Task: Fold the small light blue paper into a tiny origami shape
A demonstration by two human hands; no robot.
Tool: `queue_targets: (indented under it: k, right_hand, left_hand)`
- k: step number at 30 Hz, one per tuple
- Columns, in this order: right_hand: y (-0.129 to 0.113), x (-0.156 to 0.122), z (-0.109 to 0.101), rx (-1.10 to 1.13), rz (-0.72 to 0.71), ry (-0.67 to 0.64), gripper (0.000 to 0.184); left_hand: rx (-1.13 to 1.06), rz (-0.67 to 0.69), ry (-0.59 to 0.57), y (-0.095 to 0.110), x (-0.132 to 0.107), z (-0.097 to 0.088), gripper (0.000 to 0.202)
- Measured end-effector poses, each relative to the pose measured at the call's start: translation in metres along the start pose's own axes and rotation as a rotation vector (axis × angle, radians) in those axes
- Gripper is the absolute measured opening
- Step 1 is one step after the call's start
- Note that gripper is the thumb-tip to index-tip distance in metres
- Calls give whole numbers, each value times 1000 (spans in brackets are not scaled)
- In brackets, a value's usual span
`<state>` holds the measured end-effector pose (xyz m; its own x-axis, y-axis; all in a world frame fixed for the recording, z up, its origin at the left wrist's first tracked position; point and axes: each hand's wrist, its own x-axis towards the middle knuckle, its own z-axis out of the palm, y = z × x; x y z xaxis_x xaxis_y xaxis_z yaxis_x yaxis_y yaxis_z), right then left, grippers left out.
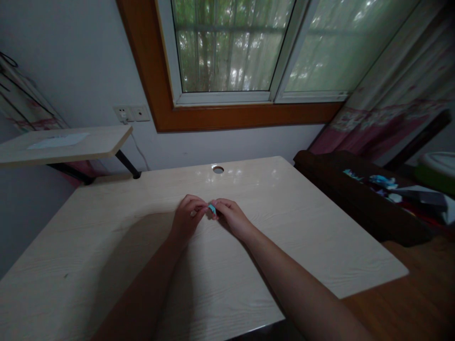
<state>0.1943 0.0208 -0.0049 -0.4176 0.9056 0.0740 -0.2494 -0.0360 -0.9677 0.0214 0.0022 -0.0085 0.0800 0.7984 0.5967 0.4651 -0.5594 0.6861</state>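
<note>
Both my hands meet at the middle of a pale wooden desk (pixel 106 246). My left hand (pixel 187 216) and my right hand (pixel 230 216) have their fingers curled and pinched together on a small light-blue object (pixel 212 208) held between the fingertips of both. The object is tiny and partly covered by my fingers, so I cannot make out what it is. Both forearms stretch over the desk towards it.
A round cable hole (pixel 218 169) lies near the desk's far edge. A raised side shelf (pixel 64 144) with a paper on it stands at the left. A dark wooden bed frame (pixel 355 199) with cluttered items is at the right, under a curtained window (pixel 249 47).
</note>
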Motion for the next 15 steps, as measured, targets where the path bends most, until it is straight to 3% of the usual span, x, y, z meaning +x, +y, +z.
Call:
queue_targets:
  k: [6, 15]
  right_hand:
    - [-1, -1, 2, 17, -8, 25, 45]
    - [1, -2, 0, 82, -24, 72, 26]
  left_hand:
    - [46, 25, -5, 1, 1, -1, 2]
    - [52, 2, -19, 0, -2, -1, 3]
